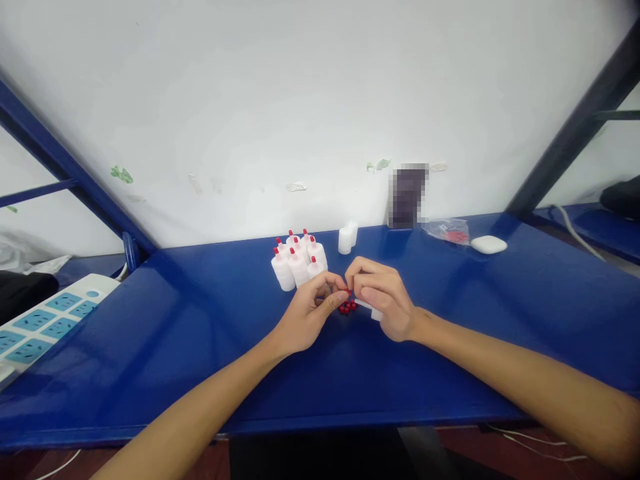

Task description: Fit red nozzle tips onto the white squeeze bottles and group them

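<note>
My left hand (311, 313) is closed, thumb and index finger pinching a small red cap (347, 292). Close against it, my right hand (384, 297) curls round a white plastic nozzle top (375, 313), partly hidden by the fingers; its narrow end points left. Below the fingertips lies a small cluster of loose red caps (347, 308) on the blue table (210, 333). Just behind my left hand stands a group of several white squeeze bottles (299, 265), upright, with red-tipped nozzles.
Two white bottles without nozzles (345, 240) stand farther back. A dark pixelated object (409, 197) leans on the wall. Right of it lie a clear plastic bag (450, 231) with red pieces and a white rounded object (489, 245). A power strip (55, 320) sits at the left.
</note>
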Tool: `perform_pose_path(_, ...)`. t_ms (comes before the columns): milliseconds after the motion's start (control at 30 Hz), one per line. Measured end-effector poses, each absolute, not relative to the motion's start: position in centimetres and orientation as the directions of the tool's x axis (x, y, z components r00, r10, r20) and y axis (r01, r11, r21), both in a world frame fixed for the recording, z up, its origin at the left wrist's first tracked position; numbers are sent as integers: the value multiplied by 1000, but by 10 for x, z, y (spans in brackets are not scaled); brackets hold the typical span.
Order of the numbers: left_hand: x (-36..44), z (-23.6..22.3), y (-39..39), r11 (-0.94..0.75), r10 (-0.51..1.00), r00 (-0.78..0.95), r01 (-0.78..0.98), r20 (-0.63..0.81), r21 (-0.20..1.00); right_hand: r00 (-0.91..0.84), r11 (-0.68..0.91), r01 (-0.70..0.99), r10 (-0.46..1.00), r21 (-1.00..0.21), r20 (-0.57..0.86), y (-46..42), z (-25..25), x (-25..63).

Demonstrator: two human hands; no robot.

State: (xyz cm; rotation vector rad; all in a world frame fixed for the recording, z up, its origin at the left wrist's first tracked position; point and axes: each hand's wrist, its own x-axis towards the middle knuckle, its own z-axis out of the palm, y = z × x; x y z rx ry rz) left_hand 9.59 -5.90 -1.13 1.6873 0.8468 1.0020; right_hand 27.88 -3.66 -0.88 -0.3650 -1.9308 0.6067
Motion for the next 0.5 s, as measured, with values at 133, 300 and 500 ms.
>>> perform_pose_path(133, 98, -12, -59, -221, 853, 482, -11, 199, 975, -413, 854, -7, 471, -519, 780, -41, -7, 276)
perform_pose_path(300, 99, -12, -59, -145, 838, 527, -37, 142, 989, -429, 932, 76, 351, -354, 832, -43, -3, 276)
perform_pose_path(500, 98, -20, -57, -80, 828, 553, -51, 95, 996, -444, 976, 125, 216, -178, 869, -41, -4, 274)
